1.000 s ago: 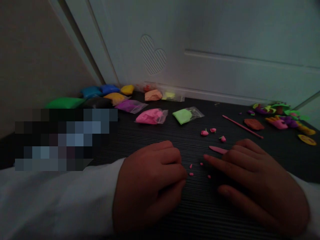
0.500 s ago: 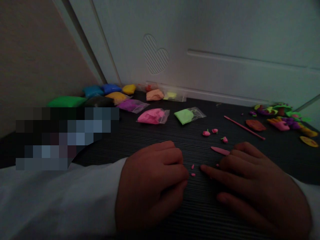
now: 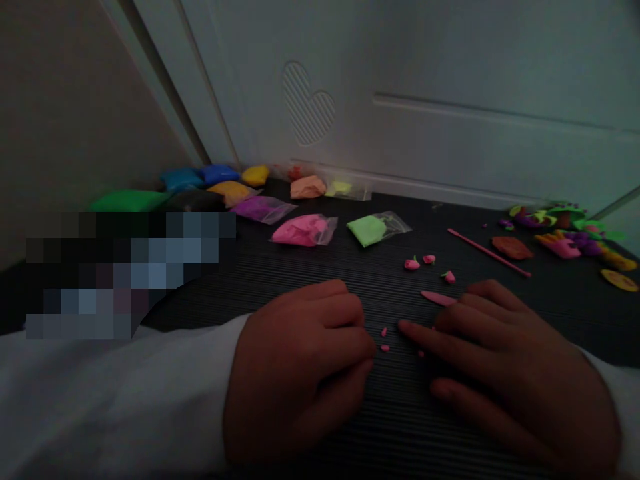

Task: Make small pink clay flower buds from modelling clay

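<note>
Dark tabletop (image 3: 230,287); left hand (image 3: 300,367) curled closed near pink clay bits (image 3: 385,348), contents hidden; right hand (image 3: 520,380), thumb wide, by pink modelling knife (image 3: 437,298); rosebuds (image 3: 412,265) toward back edge

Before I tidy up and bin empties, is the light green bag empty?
Partly full: the light green bag holds clay, with bare film at one end.

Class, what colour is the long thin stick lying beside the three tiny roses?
Pink, best seen in the head view.
</note>
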`<state>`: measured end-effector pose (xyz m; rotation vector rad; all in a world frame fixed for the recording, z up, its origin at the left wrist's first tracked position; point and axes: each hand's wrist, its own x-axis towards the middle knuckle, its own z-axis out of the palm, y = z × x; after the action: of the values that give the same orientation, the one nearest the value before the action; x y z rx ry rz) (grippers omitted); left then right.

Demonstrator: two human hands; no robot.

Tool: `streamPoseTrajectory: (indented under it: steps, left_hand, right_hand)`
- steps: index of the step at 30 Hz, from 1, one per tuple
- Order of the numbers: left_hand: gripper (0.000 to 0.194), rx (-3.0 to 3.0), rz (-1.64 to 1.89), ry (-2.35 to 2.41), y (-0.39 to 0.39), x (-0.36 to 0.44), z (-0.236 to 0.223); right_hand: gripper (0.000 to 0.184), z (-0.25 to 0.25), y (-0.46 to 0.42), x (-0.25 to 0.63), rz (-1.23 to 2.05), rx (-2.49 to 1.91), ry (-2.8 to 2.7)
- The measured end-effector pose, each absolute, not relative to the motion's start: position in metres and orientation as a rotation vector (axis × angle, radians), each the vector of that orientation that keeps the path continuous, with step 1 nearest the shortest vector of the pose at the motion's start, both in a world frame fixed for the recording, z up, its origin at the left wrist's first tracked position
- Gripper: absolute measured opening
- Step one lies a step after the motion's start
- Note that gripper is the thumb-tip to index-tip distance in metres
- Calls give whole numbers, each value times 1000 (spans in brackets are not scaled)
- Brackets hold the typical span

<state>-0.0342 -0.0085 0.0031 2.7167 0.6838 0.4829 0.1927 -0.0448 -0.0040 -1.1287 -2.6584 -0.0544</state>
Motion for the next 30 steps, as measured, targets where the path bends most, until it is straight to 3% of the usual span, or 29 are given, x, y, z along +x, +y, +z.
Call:
streamPoseTrajectory:
  steps: [30]
  left_hand:
    - [17,2656,615,738,-10,-32,-7]
  right_hand:
    - [30,-16,-43,191,-121,-1155,-2494]
